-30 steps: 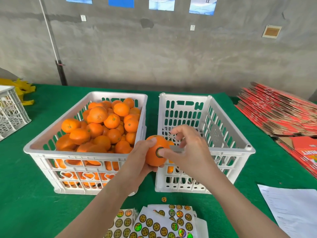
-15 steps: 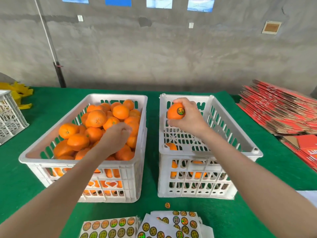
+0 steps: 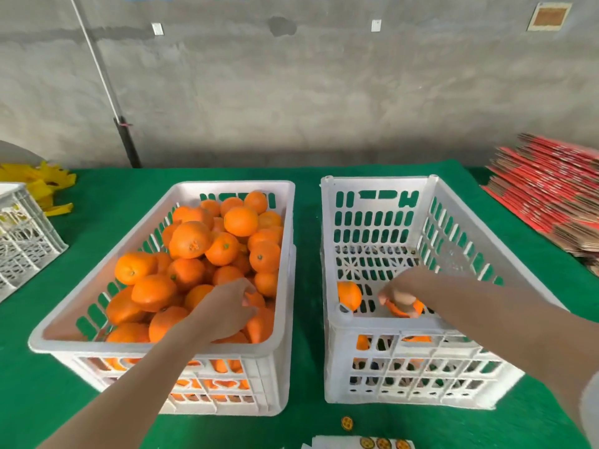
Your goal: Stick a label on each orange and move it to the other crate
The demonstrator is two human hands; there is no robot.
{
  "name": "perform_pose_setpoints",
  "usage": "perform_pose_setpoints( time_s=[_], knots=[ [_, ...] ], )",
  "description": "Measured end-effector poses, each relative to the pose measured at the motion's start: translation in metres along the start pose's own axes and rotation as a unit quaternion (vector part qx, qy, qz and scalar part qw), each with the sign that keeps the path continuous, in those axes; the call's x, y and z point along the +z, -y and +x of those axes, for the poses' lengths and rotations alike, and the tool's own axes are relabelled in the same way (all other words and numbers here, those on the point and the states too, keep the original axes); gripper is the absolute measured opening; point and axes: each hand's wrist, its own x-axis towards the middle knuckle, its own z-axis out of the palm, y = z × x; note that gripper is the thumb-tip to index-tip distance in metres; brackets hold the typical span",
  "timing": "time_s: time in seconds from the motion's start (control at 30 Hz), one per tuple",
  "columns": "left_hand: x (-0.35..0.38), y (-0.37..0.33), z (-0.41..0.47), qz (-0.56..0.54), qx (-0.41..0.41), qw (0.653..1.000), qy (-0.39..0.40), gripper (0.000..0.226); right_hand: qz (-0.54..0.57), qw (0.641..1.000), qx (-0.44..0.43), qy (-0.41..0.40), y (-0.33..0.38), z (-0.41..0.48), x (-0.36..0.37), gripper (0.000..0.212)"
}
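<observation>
The left white crate is heaped with unlabelled oranges. My left hand reaches into its near right corner and curls round an orange there. The right white crate holds a few oranges low at its near end; one orange lies at the near left. My right hand is down inside this crate, fingers curled round the labelled orange, mostly hidden under the hand. A label sheet peeks in at the bottom edge.
A loose round sticker lies on the green table cover in front of the crates. Flat red cartons are stacked at the right. Another white crate and yellow pieces sit at the left. A concrete wall stands behind.
My right hand has carried the labelled orange from above the right crate's far end down into its near end. My left hand has sunk lower among the oranges in the left crate.
</observation>
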Motion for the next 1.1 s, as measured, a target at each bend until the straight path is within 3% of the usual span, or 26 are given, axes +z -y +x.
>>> perform_pose_setpoints(
  time_s=[0.07, 0.1, 0.2, 0.3, 0.37, 0.43, 0.53, 0.67, 0.77, 0.9, 1.0, 1.1],
  knots=[
    [-0.002, -0.002, 0.008, 0.016, -0.007, 1.0, -0.02, 0.034, 0.07, 0.998, 0.007, 0.001, 0.006, 0.004, -0.002, 0.077],
    [-0.002, -0.004, 0.013, 0.015, -0.011, 0.999, -0.036, 0.034, 0.084, 0.996, -0.006, -0.033, 0.009, 0.002, -0.004, 0.09],
    [0.0, -0.012, 0.032, -0.049, -0.026, 0.993, -0.1, 0.049, 0.115, 0.964, -0.002, -0.239, 0.009, 0.0, -0.013, 0.073],
    [-0.008, -0.019, 0.058, -0.064, -0.028, 0.968, -0.243, 0.062, 0.16, 0.914, -0.009, -0.372, 0.012, -0.004, -0.02, 0.054],
    [-0.024, -0.018, 0.083, -0.071, -0.054, 0.965, -0.248, 0.078, 0.183, 0.893, -0.026, -0.411, 0.016, -0.008, -0.023, 0.052],
    [-0.038, -0.012, 0.11, -0.082, -0.076, 0.978, -0.174, 0.084, 0.183, 0.877, -0.038, -0.444, 0.02, -0.012, -0.025, 0.053],
    [-0.043, 0.0, 0.131, -0.086, -0.071, 0.99, -0.092, 0.072, 0.188, 0.859, -0.053, -0.474, 0.021, -0.018, -0.026, 0.05],
    [-0.033, 0.002, 0.126, -0.101, -0.045, 0.981, -0.157, 0.062, 0.201, 0.84, -0.068, -0.499, 0.017, -0.024, -0.025, 0.043],
    [-0.032, -0.001, 0.111, -0.184, -0.007, 0.959, -0.216, 0.065, 0.236, 0.81, -0.075, -0.532, 0.015, -0.032, -0.027, 0.039],
    [-0.044, -0.018, 0.064, -0.356, 0.038, 0.903, -0.237, 0.077, 0.313, 0.722, -0.094, -0.61, 0.021, -0.055, -0.03, 0.033],
    [-0.051, -0.032, 0.006, -0.494, 0.084, 0.853, -0.15, 0.066, 0.394, 0.618, -0.146, -0.664, 0.044, -0.091, -0.03, 0.026],
    [-0.044, -0.04, -0.049, -0.552, 0.065, 0.827, -0.082, 0.078, 0.42, 0.51, -0.257, -0.705, 0.081, -0.131, -0.005, 0.016]
  ],
)
